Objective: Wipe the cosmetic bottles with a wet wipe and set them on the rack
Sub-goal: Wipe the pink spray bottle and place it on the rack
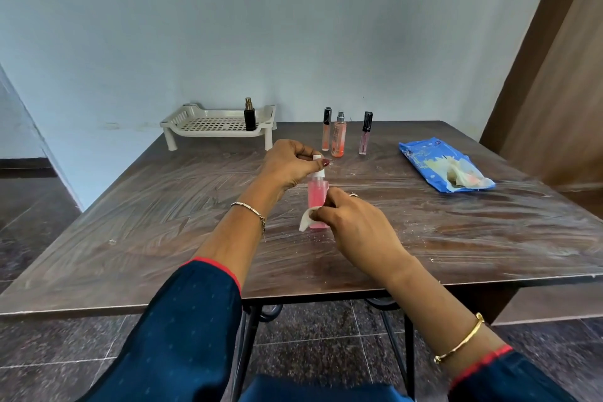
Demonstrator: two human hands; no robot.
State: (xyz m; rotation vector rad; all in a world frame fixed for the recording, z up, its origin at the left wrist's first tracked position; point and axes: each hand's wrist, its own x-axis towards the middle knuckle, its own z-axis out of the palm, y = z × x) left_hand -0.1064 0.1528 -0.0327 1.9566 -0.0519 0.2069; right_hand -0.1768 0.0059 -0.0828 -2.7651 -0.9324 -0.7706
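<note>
A pink bottle (316,195) with a white cap stands upright near the middle of the table. My left hand (290,164) pinches its cap from above. My right hand (350,215) holds a white wet wipe (306,222) pressed against the bottle's lower part. A white perforated rack (208,123) stands at the back left with one black bottle (249,115) on its right side. Three other bottles stand at the back centre: a peach tube (326,130), a peach spray bottle (338,135) and a pink tube with a black cap (365,134).
A blue wet wipe packet (434,157), open with a wipe sticking out, lies on the right of the brown table (163,222). A wall runs behind the table and a brown door stands at the right. The table's front edge is close to me.
</note>
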